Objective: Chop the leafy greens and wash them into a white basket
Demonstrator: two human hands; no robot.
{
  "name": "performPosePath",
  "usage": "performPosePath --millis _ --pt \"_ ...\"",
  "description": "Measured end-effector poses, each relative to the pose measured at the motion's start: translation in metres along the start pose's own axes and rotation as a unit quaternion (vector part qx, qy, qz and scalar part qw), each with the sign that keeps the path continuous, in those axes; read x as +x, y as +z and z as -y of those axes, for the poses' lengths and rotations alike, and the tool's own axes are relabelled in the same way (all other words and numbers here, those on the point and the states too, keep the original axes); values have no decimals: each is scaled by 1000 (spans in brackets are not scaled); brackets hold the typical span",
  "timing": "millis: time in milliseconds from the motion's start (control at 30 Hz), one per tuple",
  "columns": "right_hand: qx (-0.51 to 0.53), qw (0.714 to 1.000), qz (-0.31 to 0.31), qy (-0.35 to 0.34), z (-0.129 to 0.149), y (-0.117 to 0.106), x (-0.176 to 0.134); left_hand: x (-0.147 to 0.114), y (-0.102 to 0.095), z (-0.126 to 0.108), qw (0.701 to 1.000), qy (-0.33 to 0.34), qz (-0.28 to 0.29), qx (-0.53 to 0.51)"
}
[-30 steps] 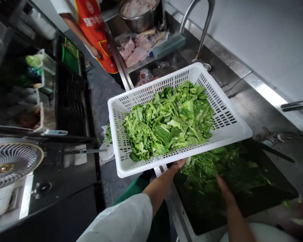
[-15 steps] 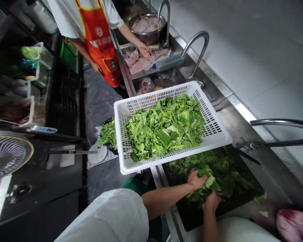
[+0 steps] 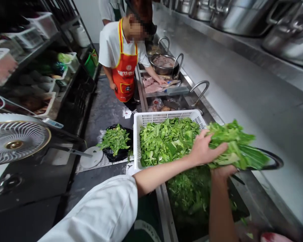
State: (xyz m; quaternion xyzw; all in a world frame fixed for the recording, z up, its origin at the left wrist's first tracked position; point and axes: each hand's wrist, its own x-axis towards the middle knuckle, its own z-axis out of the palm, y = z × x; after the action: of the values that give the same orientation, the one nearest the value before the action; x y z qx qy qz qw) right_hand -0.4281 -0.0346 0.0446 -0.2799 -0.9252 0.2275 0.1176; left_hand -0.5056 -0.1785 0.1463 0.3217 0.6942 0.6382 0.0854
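Between them my two hands hold a big bunch of wet leafy greens, raised above the sink beside the basket. My left hand presses on its near left side, fingers spread over the leaves. From below, my right hand supports the bunch; most of its fingers are hidden under the leaves. The white slotted basket, full of cut greens, rests across the sink to the left. More greens float in the water of the sink beneath my hands.
A co-worker in a red apron reaches into a farther sink holding meat. Curved faucets line the wall. On the floor lies a black bag of greens. A fan stands left; pots fill the upper shelf.
Both hands have lifted a bunch of greens out of the sink water to above the basket's right end. The view has tilted up, showing more of the co-worker and the pots.
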Motion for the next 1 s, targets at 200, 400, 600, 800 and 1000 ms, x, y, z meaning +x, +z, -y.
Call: performPosePath --millis 200,400,600,800,1000 --pt "19 991 133 -11 21 41 48 -9 -82 83 905 -149 213 336" --pt "-161 985 38 -52 52 29 114 -57 -106 96 896 -60 157 412" --pt "-137 982 129 -3 154 110 188 -76 -129 101 945 -2 14 327" --pt "-149 976 155 33 176 152 209 -101 -177 115 959 -38 -41 278" --pt "-36 993 99 -61 171 97 189 -78 -209 122 979 -74 -146 122"
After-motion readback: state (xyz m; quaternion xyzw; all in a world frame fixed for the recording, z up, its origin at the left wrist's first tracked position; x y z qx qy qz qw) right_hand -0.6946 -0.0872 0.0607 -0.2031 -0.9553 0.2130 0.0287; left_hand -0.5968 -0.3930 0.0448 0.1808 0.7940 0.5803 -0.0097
